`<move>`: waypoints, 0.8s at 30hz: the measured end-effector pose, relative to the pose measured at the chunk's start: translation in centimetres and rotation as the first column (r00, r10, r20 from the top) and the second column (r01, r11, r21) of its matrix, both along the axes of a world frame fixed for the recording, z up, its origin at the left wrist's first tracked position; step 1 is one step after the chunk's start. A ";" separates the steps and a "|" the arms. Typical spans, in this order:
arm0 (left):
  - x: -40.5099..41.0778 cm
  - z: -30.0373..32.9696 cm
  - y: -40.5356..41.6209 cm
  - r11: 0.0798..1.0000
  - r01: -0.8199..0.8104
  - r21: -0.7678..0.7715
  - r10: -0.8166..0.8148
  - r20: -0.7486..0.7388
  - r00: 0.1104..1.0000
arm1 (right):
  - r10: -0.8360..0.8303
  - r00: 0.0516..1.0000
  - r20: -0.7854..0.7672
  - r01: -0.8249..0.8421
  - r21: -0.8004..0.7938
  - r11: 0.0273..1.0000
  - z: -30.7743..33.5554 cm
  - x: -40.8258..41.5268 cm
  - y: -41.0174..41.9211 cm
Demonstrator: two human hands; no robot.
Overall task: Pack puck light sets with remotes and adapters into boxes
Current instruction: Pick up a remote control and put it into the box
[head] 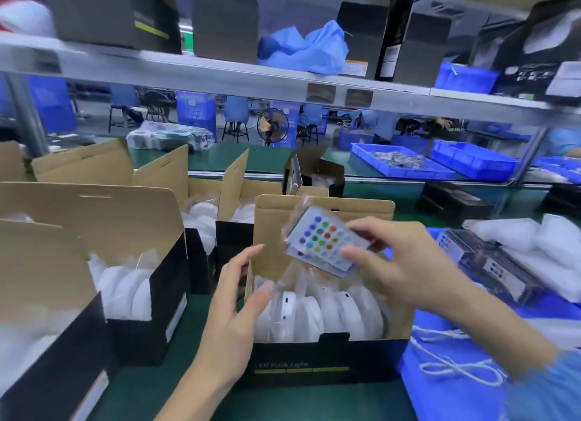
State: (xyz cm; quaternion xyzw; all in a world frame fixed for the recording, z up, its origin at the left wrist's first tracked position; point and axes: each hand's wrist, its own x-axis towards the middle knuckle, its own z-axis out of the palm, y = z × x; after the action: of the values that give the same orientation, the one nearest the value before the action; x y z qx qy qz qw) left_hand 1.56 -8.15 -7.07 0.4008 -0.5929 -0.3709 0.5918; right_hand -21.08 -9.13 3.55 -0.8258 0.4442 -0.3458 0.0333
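Right hand point(405, 263) pinches the bagged remotes point(323, 241) above the open box point(330, 354), long axis tilted, running far-left to near-right. Left hand point(239, 298), fingers loosely spread, touches the box's left wall. Puck lights point(327, 313) fill the box floor; open room appears to remain along the far wall, under the upright flap point(270, 225).

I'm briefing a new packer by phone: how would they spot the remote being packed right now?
Find the open box nearest the person, filled with white puck lights. Above it, the right hand pinches a bagged remote, unlike the remotes lying at the right.
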 end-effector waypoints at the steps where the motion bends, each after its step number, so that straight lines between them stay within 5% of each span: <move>1: -0.1 0.0 0.1 1.000 0.011 -0.004 -0.011 -0.016 1.000 | -0.046 0.992 -0.117 0.041 -0.044 0.998 -0.5 0.8 -0.4; 7: -0.3 -0.1 0.3 0.999 0.034 -0.011 -0.034 -0.100 0.994 | -0.132 0.859 -0.494 0.125 -0.048 0.991 -3.1 5.8 -2.2; 14: 0.0 0.0 0.3 0.998 -0.050 -0.025 0.050 0.000 0.999 | -0.082 0.592 -0.802 0.139 0.002 0.990 -3.7 8.0 -3.0; 17: -0.1 0.0 0.2 0.996 -0.082 -0.029 0.083 0.026 0.996 | -0.065 0.570 -0.819 -0.001 -0.080 0.997 -3.2 7.8 -2.6; 21: -0.2 0.1 0.2 0.995 -0.099 -0.027 0.100 0.027 0.995 | -0.115 0.759 -0.641 0.087 -0.075 0.993 -1.2 4.1 -2.9; 24: -0.2 0.1 0.2 0.995 -0.095 -0.018 0.095 0.021 0.995 | -0.288 0.622 -0.728 0.265 -0.151 0.952 0.6 1.7 -4.0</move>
State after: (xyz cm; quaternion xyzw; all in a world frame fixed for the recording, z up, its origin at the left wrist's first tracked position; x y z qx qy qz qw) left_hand 1.40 -7.94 -6.94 0.4276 -0.5828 -0.3328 0.6056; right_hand -19.43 -13.13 4.11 -0.8166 0.5352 0.0127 -0.2158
